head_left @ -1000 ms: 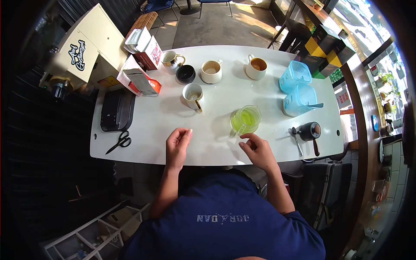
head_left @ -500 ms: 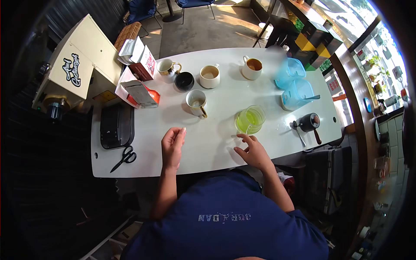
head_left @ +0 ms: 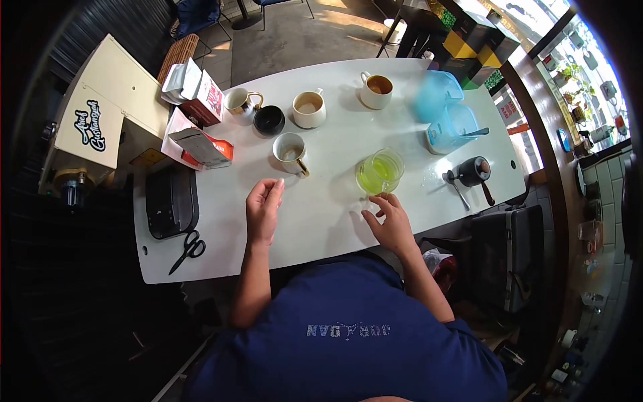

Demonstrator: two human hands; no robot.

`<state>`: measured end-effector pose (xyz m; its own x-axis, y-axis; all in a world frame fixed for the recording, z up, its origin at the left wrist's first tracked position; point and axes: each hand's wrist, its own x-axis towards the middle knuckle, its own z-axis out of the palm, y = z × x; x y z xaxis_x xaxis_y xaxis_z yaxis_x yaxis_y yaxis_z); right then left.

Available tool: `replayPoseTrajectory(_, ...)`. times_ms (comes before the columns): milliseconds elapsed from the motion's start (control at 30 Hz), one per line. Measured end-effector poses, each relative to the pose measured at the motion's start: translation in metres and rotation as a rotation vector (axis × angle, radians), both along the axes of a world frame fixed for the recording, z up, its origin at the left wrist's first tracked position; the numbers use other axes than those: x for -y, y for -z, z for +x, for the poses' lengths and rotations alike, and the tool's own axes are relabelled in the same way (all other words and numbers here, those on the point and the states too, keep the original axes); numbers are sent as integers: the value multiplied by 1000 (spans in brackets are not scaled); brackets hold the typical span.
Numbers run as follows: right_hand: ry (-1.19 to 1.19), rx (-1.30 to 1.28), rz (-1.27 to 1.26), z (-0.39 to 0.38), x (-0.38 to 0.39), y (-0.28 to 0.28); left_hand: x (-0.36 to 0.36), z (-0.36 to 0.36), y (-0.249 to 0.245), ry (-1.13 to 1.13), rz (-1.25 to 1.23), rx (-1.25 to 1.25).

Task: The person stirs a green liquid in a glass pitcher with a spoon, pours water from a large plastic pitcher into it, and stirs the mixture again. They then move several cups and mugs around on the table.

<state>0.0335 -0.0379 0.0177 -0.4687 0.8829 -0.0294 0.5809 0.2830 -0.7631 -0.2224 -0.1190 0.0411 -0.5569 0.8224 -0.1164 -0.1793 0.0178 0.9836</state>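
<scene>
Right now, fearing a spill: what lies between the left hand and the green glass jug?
In the head view, only bare table separates the left hand from the jug; a gold-handled mug stands farther back.

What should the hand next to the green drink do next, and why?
Probably close the right hand around the handle of the glass jug. Its fingertips sit right at the jug's near side, spread and not yet gripping, and the jug stands upright with green liquid inside. The left hand lies on the white table, holding nothing.
</scene>
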Motion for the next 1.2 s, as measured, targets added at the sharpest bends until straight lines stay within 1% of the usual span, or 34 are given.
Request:
replayPoseTrajectory(67, 8, -19, 36, 4, -1, 1, -5, 2, 2, 17, -18, -4)
replayPoseTrajectory(367, -6, -60, 6, 15, -11, 2, -32, 8, 18, 50, -152, -38)
replayPoseTrajectory(633, 69, -92, -2, 21, -18, 4, -42, 9, 32, 129, -230, -63)
replayPoseTrajectory(700, 76, -90, -15, 24, -20, 5, -42, 6, 37, 103, -327, -74)
replayPoseTrajectory(833, 95, -119, -7, 26, -21, 8, -47, 11, 41, 93, -324, -80)
replayPoseTrajectory(933, 99, -115, -1, 29, -23, 10, -49, 17, 36, 144, -263, -64)
replayPoseTrajectory(1000, 92, -101, -5, 30, -24, 10, -48, 19, 34, 199, -256, 35)
replayPoseTrajectory(1100, 71, -102, 31, 30, -26, 9, -50, 22, 34, 172, -269, 59)
replayPoseTrajectory(1200, 72, -135, 51, 31, -29, 11, -50, 18, 45, 140, -276, 48)
